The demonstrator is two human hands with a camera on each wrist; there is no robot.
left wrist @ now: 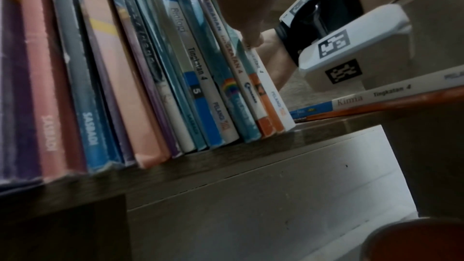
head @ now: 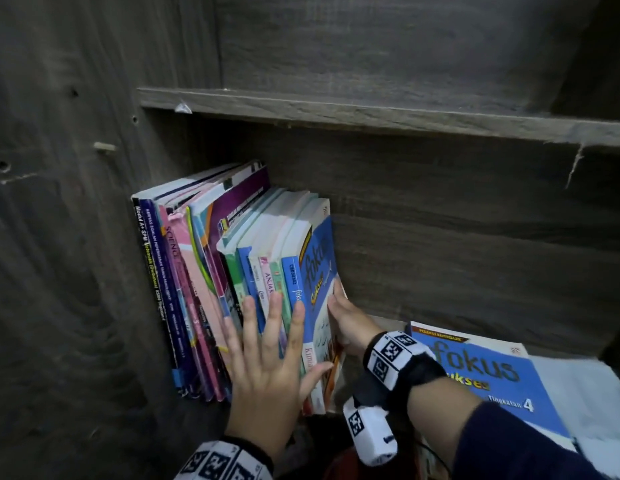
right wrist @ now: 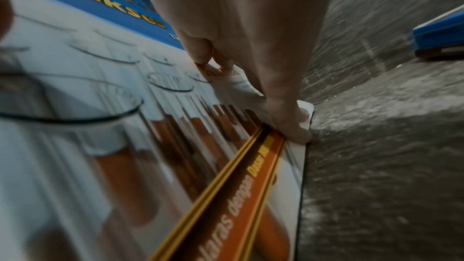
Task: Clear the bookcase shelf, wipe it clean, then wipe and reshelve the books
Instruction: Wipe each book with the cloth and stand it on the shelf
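A row of books (head: 211, 271) stands leaning at the left end of the dark wooden shelf (right wrist: 376, 166). My left hand (head: 267, 344) lies with spread, straight fingers against their spines; its thumb (left wrist: 253, 41) touches the outermost spine. The last one in the row is a blue "fokus Sukses" book (head: 319, 271). My right hand (head: 343, 317) lies against its cover, fingers (right wrist: 293, 126) stretched to the cover's far lower corner. A second blue "fokus" book (head: 481, 372) lies flat on the shelf to the right.
The bookcase's side panel (head: 59, 237) closes the left; an upper shelf board (head: 370, 112) runs overhead. Something white (head: 585, 393) lies under the flat book at the right. A reddish-brown round object (left wrist: 414, 241) sits below the shelf front.
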